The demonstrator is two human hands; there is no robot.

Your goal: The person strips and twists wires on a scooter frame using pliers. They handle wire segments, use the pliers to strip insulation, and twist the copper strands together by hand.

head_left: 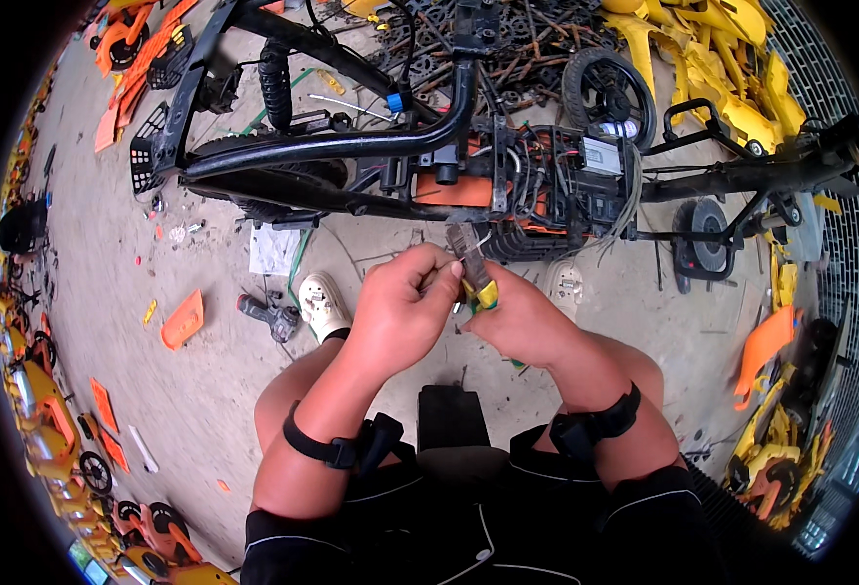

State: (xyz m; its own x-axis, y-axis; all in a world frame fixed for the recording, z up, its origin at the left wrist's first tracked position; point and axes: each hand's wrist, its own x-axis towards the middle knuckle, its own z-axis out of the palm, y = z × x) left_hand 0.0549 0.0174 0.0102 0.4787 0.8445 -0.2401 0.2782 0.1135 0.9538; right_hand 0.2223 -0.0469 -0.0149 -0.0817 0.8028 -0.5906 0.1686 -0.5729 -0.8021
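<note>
My right hand [522,317] is closed round a hand tool [468,255] that looks like pliers, with a broad grey metal head and a yellow-and-green handle. The tool's head points up toward the vehicle frame. Close against it on the left, my left hand [405,302] is closed in a pinch. Its thumb and finger meet beside the metal head; what lies between them is too small to make out. Just beyond both hands lies a black scooter frame [332,146] on its side, with bundled wires [522,190] and a silver box-shaped unit [601,156] exposed in its middle.
A cordless power tool [271,314] lies on the floor by my left shoe [323,306]. Nearby are an orange panel [184,320] and a white sheet [273,250]. Rusty metal parts [536,44] and yellow panels [712,58] are heaped beyond the frame; a loose wheel [609,97] stands there.
</note>
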